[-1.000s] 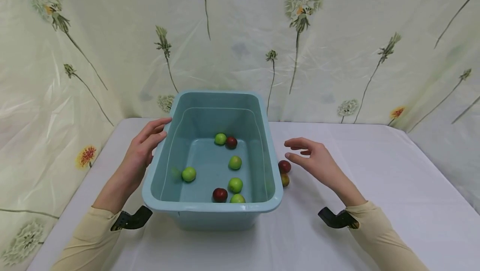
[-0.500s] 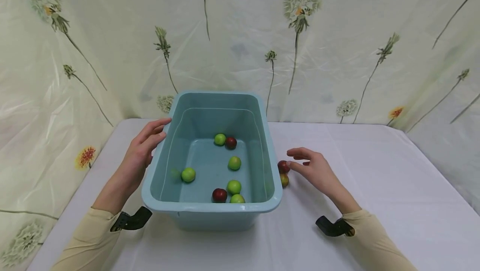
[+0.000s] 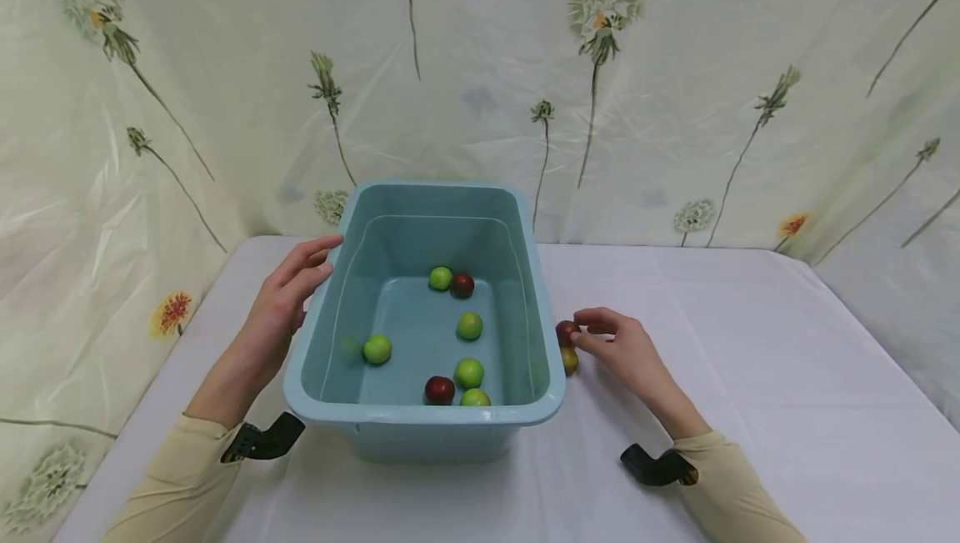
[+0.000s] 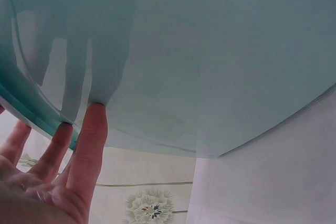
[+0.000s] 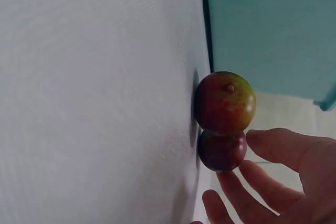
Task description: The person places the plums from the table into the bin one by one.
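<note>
A light blue plastic tub (image 3: 423, 415) stands on the table, holding several small round green fruits (image 3: 470, 325) and two dark red plums (image 3: 439, 390). Fingers extended, my left hand (image 3: 279, 301) touches the tub's left side just under the rim; the left wrist view shows the fingertips against its wall. On the cloth right of the tub lie a dark red plum (image 5: 223, 150) and a mottled red-green plum (image 5: 224, 103), touching each other. My right hand (image 3: 624, 349) has its thumb and fingertips at the dark red one's near side, not wrapped round it.
A white cloth (image 3: 750, 359) covers the table. Behind and to the left hangs a pale curtain (image 3: 465, 67) with dandelion prints. The tub's tall right wall (image 5: 273, 30) rises close beside the two loose plums.
My right hand has come down to the dark red plum outside the tub, its thumb and fingers drawing closer together. The left hand and the tub have stayed put.
</note>
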Tool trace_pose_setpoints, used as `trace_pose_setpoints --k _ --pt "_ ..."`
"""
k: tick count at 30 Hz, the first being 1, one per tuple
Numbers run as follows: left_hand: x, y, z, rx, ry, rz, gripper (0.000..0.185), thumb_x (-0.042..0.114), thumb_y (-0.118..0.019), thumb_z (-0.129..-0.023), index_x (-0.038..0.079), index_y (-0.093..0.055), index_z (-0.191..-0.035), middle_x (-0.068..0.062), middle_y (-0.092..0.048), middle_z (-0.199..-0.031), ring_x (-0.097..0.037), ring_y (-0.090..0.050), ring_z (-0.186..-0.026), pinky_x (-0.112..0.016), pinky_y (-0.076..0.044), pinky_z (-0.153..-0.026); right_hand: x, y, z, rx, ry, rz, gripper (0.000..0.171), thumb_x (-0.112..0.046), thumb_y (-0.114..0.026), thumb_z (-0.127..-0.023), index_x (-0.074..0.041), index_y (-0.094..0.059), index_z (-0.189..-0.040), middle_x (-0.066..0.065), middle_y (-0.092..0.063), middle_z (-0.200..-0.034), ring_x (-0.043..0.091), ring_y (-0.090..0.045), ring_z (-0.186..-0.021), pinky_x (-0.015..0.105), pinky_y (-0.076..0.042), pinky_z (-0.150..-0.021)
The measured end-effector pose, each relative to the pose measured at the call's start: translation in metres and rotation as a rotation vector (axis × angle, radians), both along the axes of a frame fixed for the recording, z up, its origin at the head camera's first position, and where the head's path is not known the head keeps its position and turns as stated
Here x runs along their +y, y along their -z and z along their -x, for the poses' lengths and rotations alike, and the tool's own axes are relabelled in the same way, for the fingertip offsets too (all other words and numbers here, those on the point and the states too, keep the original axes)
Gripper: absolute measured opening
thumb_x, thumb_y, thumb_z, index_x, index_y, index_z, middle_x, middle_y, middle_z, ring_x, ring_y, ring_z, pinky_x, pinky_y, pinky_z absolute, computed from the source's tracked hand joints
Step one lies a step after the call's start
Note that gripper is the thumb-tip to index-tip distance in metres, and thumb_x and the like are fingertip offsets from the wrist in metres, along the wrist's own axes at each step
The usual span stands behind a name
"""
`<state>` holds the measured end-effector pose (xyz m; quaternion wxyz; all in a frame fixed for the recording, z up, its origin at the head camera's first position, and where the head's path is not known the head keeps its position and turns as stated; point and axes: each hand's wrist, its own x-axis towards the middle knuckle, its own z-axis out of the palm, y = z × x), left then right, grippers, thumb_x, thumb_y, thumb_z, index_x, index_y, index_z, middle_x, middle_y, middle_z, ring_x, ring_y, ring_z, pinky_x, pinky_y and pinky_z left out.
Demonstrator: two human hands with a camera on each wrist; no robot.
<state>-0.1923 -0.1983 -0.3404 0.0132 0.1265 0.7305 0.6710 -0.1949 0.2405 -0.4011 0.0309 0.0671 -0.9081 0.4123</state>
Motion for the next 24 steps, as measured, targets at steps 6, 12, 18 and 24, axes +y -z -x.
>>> trace_pose_setpoints --k 6,12,18,24 --pt "0.001 -0.002 -0.002 -0.004 -0.006 -0.001 0.045 0.041 -0.044 -0.104 0.026 -0.043 -0.146 -0.004 -0.041 -0.145 -0.025 -0.044 -0.124 -0.048 -0.040 -0.093 -0.003 0.001 0.001 -0.042 -0.009 -0.008 0.041 -0.018 -0.068 -0.094 0.000 -0.060 -0.130 0.020 -0.063 -0.122 0.036 -0.059 -0.111 0.046 -0.049 -0.087" --pt "0.002 -0.004 -0.002 -0.005 -0.011 0.003 0.045 0.041 -0.043 -0.104 0.026 -0.044 -0.146 -0.004 -0.041 -0.145 -0.025 -0.044 -0.124 -0.047 -0.040 -0.093 -0.004 0.002 0.002 -0.061 -0.022 -0.032 0.041 -0.018 -0.068 -0.094 -0.001 -0.060 -0.130 0.017 -0.064 -0.123 0.034 -0.058 -0.110 0.047 -0.049 -0.087" --pt "0.002 -0.002 -0.002 -0.005 -0.011 0.007 0.046 0.042 -0.044 -0.104 0.027 -0.044 -0.146 -0.005 -0.041 -0.146 -0.025 -0.044 -0.124 -0.044 -0.043 -0.092 0.002 0.001 0.001 -0.072 -0.002 -0.050 0.038 -0.018 -0.068 -0.094 -0.003 -0.062 -0.128 0.016 -0.065 -0.121 0.033 -0.058 -0.111 0.047 -0.049 -0.088" --pt "0.001 -0.001 -0.002 -0.005 -0.006 0.005 0.046 0.043 -0.044 -0.104 0.027 -0.043 -0.147 -0.005 -0.039 -0.147 -0.025 -0.044 -0.125 -0.045 -0.041 -0.093 0.007 -0.006 -0.002 -0.053 0.036 -0.015 0.036 -0.022 -0.068 -0.094 -0.005 -0.064 -0.126 0.014 -0.066 -0.117 0.031 -0.058 -0.111 0.043 -0.046 -0.086"
